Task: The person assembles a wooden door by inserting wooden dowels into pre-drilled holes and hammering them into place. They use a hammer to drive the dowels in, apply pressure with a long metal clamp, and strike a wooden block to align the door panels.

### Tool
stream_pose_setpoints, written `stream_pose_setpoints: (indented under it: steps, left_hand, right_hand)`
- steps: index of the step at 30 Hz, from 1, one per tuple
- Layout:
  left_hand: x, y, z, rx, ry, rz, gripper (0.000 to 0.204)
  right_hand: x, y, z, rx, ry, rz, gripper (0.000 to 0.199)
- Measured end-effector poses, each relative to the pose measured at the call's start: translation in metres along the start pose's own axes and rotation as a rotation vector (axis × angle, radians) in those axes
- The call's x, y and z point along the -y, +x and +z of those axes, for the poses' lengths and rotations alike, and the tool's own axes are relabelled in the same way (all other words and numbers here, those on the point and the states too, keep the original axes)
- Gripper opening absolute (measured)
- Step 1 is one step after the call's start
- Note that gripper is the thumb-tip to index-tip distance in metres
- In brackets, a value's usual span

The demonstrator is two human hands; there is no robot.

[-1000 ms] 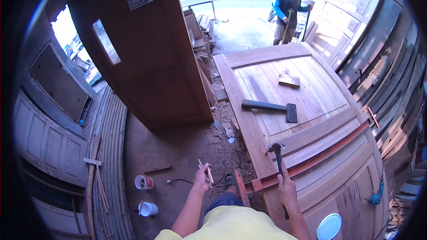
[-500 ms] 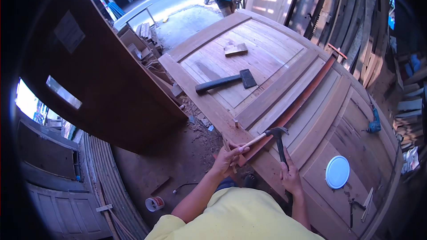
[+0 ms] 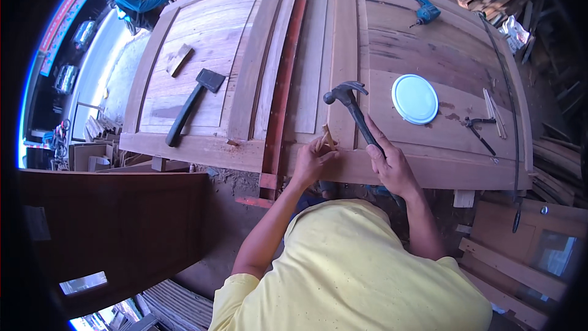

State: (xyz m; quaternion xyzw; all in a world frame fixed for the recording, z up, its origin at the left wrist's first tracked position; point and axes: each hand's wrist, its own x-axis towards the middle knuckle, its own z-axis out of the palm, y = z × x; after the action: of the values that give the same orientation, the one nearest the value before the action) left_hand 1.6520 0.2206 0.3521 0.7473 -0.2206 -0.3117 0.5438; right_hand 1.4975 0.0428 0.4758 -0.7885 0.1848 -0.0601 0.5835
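Observation:
My left hand (image 3: 311,162) is closed around a short wooden stick (image 3: 329,137) that points up at the near edge of a large wooden door (image 3: 392,164) lying flat. To its right, my right hand (image 3: 392,170) grips the dark handle of a claw hammer (image 3: 355,108). The hammer's head is held over the door, away from the stick. A long red metal bar clamp (image 3: 286,73) runs across the door left of my left hand. A small wooden peg (image 3: 232,143) protrudes near the door's front edge.
On the door's left side lie a black mallet (image 3: 209,79) and a wood block (image 3: 180,60). Its right side bears a round white lid (image 3: 415,99), a teal drill (image 3: 427,12), a smaller hammer (image 3: 481,133) and thin sticks (image 3: 492,108). A co-worker (image 3: 136,1) stands far left.
My view has swung to the right. The stick, earlier slanting to the hammer's head, now points upward apart from it. Both hands keep their hold.

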Motion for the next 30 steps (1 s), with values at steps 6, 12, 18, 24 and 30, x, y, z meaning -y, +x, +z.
stream_pose_setpoints:
  steps: [6, 12, 18, 24, 30]
  left_hand:
    - [-0.007, 0.007, 0.008, -0.027, 0.108, -0.030, 0.016]
    - [0.009, 0.010, 0.007, -0.009, 0.159, 0.112, 0.017]
    - [0.014, 0.008, 0.009, 0.017, 0.295, 0.197, 0.023]
    - [0.001, 0.000, 0.003, -0.016, 0.329, 0.169, 0.022]
    - [0.018, -0.001, 0.010, 0.013, 0.464, 0.202, 0.024]
  right_hand:
    - [-0.001, -0.025, -0.020, -0.066, -0.019, 0.087, 0.059]
    - [-0.004, -0.034, -0.018, -0.059, -0.028, 0.080, 0.059]
    - [0.008, -0.041, -0.021, -0.083, -0.244, -0.048, 0.059]
    - [0.019, -0.054, -0.008, -0.048, -0.485, -0.158, 0.059]
    - [-0.001, -0.077, -0.005, 0.091, -0.521, 0.029, 0.058]
